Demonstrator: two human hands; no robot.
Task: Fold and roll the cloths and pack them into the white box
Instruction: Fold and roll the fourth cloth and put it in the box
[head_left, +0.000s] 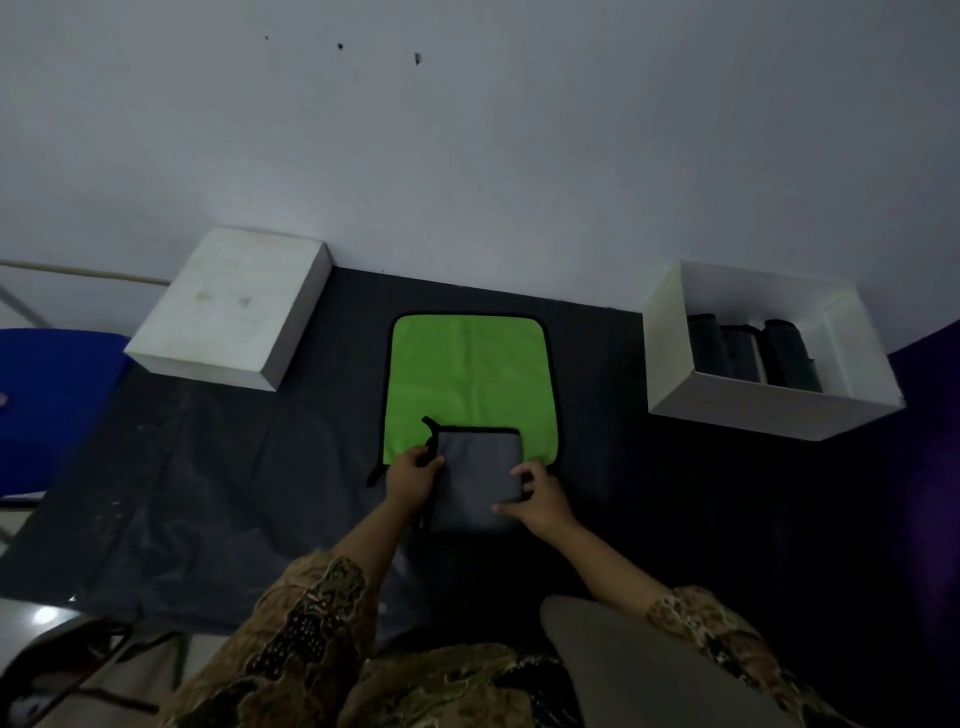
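Observation:
A green cloth (470, 374) with black edging lies flat on the dark table. A folded grey cloth (475, 467) rests on its near edge and reaches toward me. My left hand (412, 475) grips the grey cloth's left edge. On its right edge, my right hand (537, 499) pinches the fabric with thumb and fingers. The open white box (670, 353) stands at the back right, and three dark rolled cloths (753, 353) lie inside it.
A white lid or closed box (228, 306) sits at the back left against the wall. The table (208, 493) has a dark cover. A blue chair (47, 395) stands at the left.

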